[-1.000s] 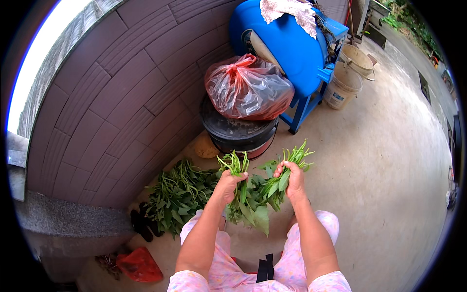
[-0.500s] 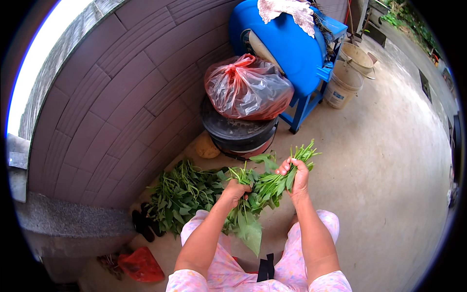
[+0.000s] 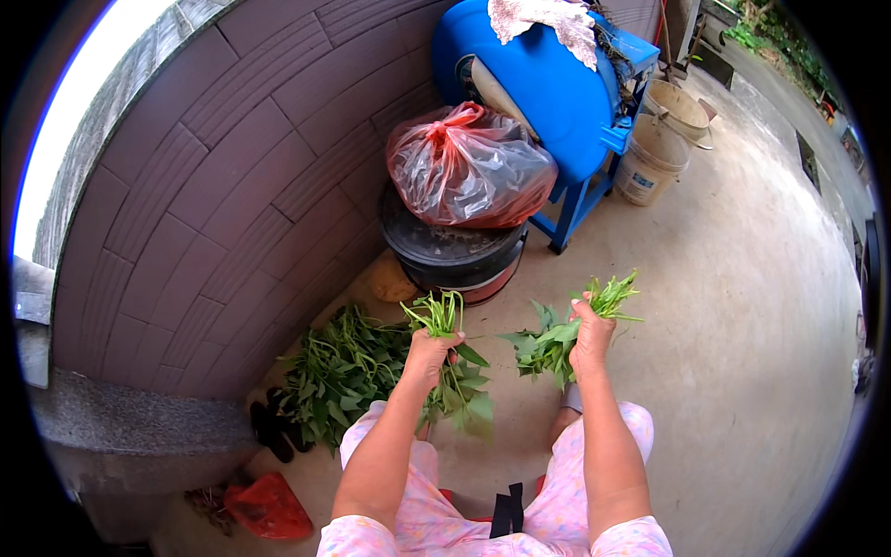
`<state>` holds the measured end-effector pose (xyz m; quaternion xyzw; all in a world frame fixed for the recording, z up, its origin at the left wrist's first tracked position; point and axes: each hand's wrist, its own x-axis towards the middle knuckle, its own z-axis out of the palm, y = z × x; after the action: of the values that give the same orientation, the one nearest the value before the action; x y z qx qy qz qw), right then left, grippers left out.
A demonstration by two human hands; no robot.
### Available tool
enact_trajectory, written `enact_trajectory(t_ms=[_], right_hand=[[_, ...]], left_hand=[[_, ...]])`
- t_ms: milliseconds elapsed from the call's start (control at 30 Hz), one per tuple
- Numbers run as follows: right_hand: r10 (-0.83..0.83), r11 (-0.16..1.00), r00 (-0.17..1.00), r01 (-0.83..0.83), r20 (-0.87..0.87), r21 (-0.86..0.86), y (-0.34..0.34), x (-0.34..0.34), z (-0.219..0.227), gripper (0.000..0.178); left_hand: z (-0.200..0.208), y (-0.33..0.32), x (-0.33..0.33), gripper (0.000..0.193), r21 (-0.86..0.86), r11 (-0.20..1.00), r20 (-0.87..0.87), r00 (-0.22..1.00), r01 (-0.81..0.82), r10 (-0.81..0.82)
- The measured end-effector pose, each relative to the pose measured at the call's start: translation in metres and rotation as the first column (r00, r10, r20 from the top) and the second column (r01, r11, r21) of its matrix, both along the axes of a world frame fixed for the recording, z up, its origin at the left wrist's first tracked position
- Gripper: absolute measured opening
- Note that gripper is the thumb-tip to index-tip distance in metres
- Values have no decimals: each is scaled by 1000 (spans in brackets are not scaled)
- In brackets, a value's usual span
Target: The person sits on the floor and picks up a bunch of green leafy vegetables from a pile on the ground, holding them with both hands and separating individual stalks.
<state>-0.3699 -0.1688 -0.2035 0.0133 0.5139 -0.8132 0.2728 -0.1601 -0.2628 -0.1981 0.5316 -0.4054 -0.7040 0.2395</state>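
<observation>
My left hand [image 3: 432, 355] is closed around a bunch of leafy green stems [image 3: 440, 314]; cut stem ends stick up above the fist and leaves hang below it. To the right, my right hand [image 3: 591, 341] grips a second bunch of leafy greens [image 3: 549, 347], its pale stem ends pointing up and right, its leaves trailing left. A gap separates the two bunches. Beside my left forearm, a large heap of the same greens [image 3: 343, 376] lies on the floor against the wall.
Ahead stands a black lidded bucket [image 3: 445, 246] topped by a tied clear and red plastic bag [image 3: 473, 167]. A blue plastic tub [image 3: 529, 74] leans on a blue stool [image 3: 583, 204], near white buckets [image 3: 652, 160]. Black shoes [image 3: 271, 425] and a red bag [image 3: 269, 506] lie at left.
My hands have drawn apart, the left moving slightly left and the right moving right. The two bunches, overlapping before, are now separate.
</observation>
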Motion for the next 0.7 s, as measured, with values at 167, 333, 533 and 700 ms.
enact_trajectory(t_ms=[167,333,533,700], right_hand=[[316,947,910,-320,268,-30,1,3,-7,13],[376,924,907,-383,189,1,-5,15,-4,7],[458,886,889,-459,29,71,-10,36,1,7],[532,845,843,-522,-81,117,-13,50,5,17]], left_hand=[[9,4,-3,10,-8,999,-94,995,33,-34],[12,6,-6,13,-28,997,-129,988,76,-79],[10,9,-11,16,-49,988,-137,979,146,-152],[11,15,-17,18,-45,978,-138,968,204,-208]])
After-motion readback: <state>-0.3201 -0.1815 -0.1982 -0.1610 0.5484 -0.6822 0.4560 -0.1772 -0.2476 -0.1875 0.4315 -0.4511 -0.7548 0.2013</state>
